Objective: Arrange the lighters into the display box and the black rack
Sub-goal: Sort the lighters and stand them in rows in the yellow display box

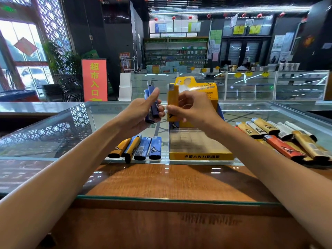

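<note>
While both of our hands are up above the display box, we hold lighters that are not yet put away. Our left hand is curled round two blue lighters, which stand up just left of the box's tall back card. Our right hand pinches one yellow lighter between thumb and fingers, upright, over the back left corner of the box. We think we hold it straight up like that so it can slide down into one of the little square holes in the box. Most of those holes look bare, but something dark blue, maybe a lighter, seems to stand in the back left corner. We think the left hand keeps the blue ones close so the right hand can take them next. More lighters wait on the glass counter: a short row of yellow and blue ones lies just left of the box, and a mixed pile of gold, white and orange ones lies to its right. Both lie near the box, easy for us to reach. We cannot tell where the black rack is.
</note>
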The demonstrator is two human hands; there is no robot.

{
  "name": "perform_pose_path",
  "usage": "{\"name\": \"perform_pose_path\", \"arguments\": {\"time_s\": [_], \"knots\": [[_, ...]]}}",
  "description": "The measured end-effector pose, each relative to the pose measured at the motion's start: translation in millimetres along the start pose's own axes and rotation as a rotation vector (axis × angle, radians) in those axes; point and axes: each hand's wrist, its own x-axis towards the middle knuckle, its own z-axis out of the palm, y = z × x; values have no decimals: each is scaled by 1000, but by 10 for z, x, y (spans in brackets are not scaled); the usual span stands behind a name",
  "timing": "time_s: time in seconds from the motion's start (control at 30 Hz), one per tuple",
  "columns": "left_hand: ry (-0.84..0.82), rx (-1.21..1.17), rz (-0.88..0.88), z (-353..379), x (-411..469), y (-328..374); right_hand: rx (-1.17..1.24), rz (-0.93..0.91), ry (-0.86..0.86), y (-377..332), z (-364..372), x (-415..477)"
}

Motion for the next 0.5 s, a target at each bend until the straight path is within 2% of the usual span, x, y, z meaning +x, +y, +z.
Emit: {"name": "perform_pose_path", "arguments": {"time_s": [0.13,0.23,0.5], "knots": [[13,-69,-44,-8,0,-3,-57,85,101,199,-209,106],[28,-82,-33,6,-2,1,-133,116,98,323,-259,133],[26,24,11,0,-18,-20,-373,47,85,461,-189,122]]}}
